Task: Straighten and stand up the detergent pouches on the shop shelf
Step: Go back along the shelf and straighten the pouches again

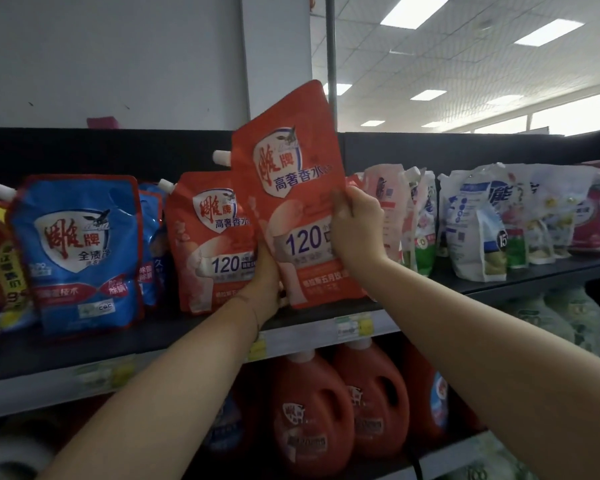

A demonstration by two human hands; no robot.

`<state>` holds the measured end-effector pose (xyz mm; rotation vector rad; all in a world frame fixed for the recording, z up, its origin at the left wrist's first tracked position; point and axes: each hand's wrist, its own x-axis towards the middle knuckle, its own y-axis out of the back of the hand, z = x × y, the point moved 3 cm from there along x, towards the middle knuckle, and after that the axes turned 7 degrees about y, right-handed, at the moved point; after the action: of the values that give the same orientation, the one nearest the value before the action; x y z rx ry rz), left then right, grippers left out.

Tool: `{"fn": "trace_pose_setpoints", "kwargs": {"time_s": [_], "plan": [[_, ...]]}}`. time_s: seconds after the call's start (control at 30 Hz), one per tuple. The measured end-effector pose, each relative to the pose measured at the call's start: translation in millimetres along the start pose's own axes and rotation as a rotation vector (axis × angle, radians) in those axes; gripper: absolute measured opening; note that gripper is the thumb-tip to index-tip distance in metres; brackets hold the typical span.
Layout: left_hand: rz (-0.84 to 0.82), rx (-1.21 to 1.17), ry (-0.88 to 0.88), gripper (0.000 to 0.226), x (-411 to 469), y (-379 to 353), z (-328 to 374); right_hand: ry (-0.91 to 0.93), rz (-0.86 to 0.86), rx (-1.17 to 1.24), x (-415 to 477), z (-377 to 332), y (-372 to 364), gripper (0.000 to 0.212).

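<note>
A: Head view. Where's the pouch?
B: The red pouch (291,202) is dead centre, in front of the top shelf (194,329). It's tilted, top leaning toward 11 o'clock, with a white spout at its 10 o'clock corner. Bottom edge is at the shelf's front lip. Can't tell if it touches.
A: Hands?
B: The left hand (262,282) is at the pouch's 7 o'clock, fingers curled round the lower left edge. The right hand (355,230) is at its 3 o'clock, fingers wrapped over the right edge, pinching it. Both are gripping.
A: Neighbours?
B: The second red pouch (208,251) stands just behind at 9 o'clock, upright, partly covered by the held one. The blue pouch (77,251) is further out at 9 o'clock, also upright, spout top left. The white pouches (475,220) at 3 o'clock are packed together, several leaning.
A: Below?
B: Red jugs (312,410) at 6 o'clock, side by side on the lower level. There's a price tag (352,325) on the shelf lip, just under the held pouch's right corner.
</note>
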<state>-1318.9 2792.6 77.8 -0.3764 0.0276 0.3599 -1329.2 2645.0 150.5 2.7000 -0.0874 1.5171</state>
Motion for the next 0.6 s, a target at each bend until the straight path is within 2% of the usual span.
{"fn": "trace_pose_setpoints", "kwargs": {"time_s": [0.1, 0.27, 0.33, 0.47, 0.6], "plan": [[-0.023, -0.167, -0.105, 0.073, -10, 6, 14, 0.0, -0.042, 0.04, -4, -7, -13, 0.031], [0.159, -0.248, -0.262, 0.067, -18, 38, 29, -0.123, -0.202, 0.16, -3, -2, -34, 0.029], [0.274, -0.198, -0.289, 0.065, -18, 57, 33, -0.144, -0.276, 0.1, -2, 3, -42, 0.033], [0.495, -0.116, -0.332, 0.082, -22, 85, 42, -0.07, -0.389, -0.337, 0, 11, -49, 0.053], [0.598, -0.063, -0.324, 0.085, -16, 99, 47, -0.194, -0.421, -0.195, -2, 21, -68, 0.049]]}}
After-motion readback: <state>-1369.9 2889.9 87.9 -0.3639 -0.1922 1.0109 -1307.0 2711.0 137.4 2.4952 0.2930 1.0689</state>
